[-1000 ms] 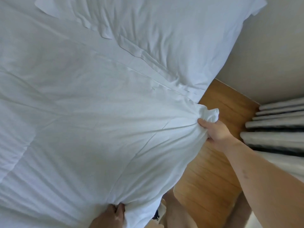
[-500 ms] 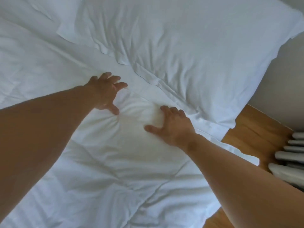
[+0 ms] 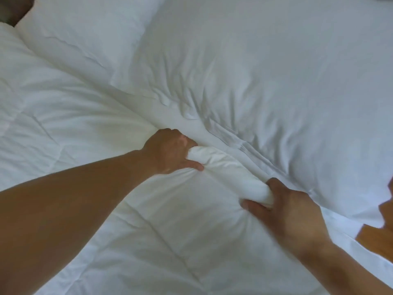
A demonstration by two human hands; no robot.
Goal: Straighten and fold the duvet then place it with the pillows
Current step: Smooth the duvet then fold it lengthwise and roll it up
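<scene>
The left hand [image 3: 170,151] is clenched around one end of a rolled ridge of duvet [image 3: 89,209] fabric, thumb below and fingers curled over the top. The right hand [image 3: 285,211] grasps the other end of the same ridge, thumb extended along its near side. The ridge runs diagonally between the two hands and lies just beside the lower seam of the right pillow [image 3: 276,86]. A second pillow [image 3: 85,33] lies at the upper left, touching the first. The duvet covers the bed from the pillow line toward the camera, with shallow creases and quilted seams visible. A strip of wooden floor [image 3: 376,237] shows at the right edge. Handling assessment: the duvet appears soft, padded and compliant; it bunches readily under a grip and is unlikely to hold a fold line without tension. The cover fabric looks smooth, so a pinch on a single layer may slip; a full-fist grip on gathered edge material, as applied here, is the more secure hold. For straightening, take the edge at two points well apart and keep the span taut. Bulk, rather than weight, is the probable difficulty. The fold is not yet formed.
</scene>
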